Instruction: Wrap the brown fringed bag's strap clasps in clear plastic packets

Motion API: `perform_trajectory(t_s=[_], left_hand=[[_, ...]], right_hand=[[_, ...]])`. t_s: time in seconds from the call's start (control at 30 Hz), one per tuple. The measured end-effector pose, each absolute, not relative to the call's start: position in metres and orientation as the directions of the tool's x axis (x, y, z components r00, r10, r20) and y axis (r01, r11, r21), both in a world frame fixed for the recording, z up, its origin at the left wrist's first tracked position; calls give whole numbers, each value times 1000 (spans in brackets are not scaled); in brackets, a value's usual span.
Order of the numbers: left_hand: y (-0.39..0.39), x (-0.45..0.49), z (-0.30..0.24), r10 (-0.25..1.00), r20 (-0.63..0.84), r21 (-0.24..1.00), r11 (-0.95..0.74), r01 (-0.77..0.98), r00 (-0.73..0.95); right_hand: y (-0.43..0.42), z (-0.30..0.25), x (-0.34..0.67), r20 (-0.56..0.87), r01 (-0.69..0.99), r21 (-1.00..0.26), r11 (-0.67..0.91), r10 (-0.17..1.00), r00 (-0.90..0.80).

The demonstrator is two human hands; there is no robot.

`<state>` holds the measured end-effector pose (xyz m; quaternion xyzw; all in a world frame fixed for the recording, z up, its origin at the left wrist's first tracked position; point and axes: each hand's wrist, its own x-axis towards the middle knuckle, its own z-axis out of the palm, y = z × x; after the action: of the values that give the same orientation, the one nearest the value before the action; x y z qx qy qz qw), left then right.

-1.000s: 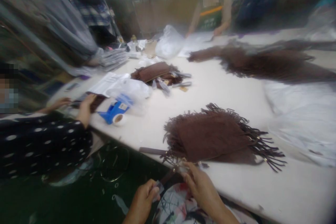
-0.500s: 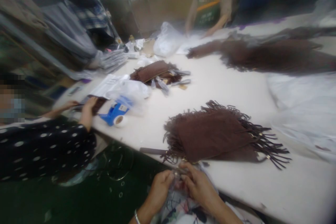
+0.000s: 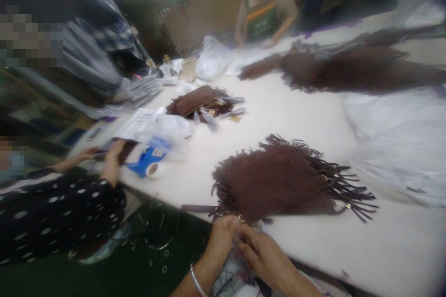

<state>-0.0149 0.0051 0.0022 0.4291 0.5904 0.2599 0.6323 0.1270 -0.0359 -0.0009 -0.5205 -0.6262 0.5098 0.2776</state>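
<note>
My left hand [image 3: 220,242] and my right hand [image 3: 264,254] meet at the near edge of the white table [image 3: 289,111], fingers pinched together on a small metal ring [image 3: 240,218] at the corner of a brown fringed suede bag [image 3: 278,181]. The bag lies flat on the table just beyond my fingertips, fringe spread to the right. Under my hands lies a patterned cloth [image 3: 230,276]. A bangle sits on my left wrist.
A person in a dotted dark sleeve [image 3: 59,213] works at the left, near a blue tape dispenser [image 3: 146,163] and clear plastic bags [image 3: 167,125]. Another brown bag [image 3: 195,101] lies mid-table; a long brown fringed pile [image 3: 348,72] and white sheeting [image 3: 397,144] fill the right. A person stands at the far end.
My hands, apart a second ago, have come together and risen to the bag's near corner. The view has shifted slightly to the right.
</note>
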Motion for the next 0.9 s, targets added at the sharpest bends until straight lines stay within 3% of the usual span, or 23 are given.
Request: perform_trajectory(t_s=[0.1,0.33,0.63,0.77,0.9], left_hand=[[7,-10,-4,840,-524,843,488,226,139],[9,-10,-17,869,-483,845,432,316,103],[9,-3,-4,790,-591,803,558,207,162],[7,2,-1,747,-646,763,624,169,157],[10,3,-3,766,-635,767,608,207,104]], right_hand=[[-34,3,129,-208,420,-906,-58,924,-320],[-30,12,139,-218,560,-824,-84,960,-177],[-20,3,149,-288,815,-578,-45,945,-152],[-22,-3,152,-222,794,-608,-4,961,-166],[-27,0,160,-124,674,-736,62,966,-225]])
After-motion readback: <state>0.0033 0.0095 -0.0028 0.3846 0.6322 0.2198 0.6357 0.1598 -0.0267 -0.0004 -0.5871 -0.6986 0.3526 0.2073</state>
